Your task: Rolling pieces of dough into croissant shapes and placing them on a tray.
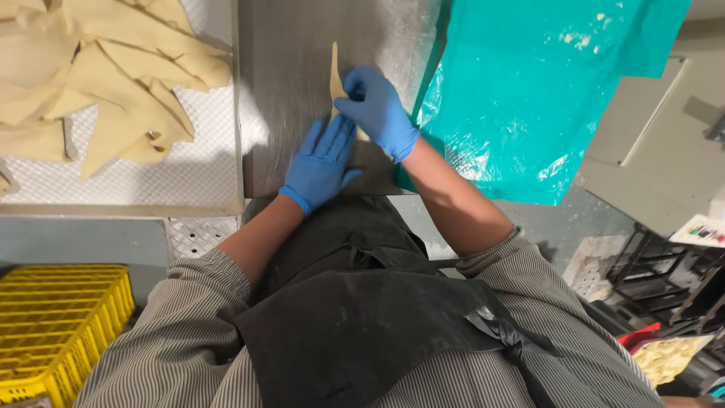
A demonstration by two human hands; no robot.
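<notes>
Brushed steel forms the worktable, dull grey and faintly scratched. To its right lies a crinkled teal plastic sheet, glossy and flecked with flour. To its left, a white perforated tray carries a heap of limp, pale triangular dough pieces. A yellow plastic lattice crate sits lower left. On the steel, a narrow dough triangle lies with its long axis running away from the person, tip pointing outward. The left hand, blue-gloved, presses flat with fingers extended on its near end; the right hand curls over it, pinching the dough.
</notes>
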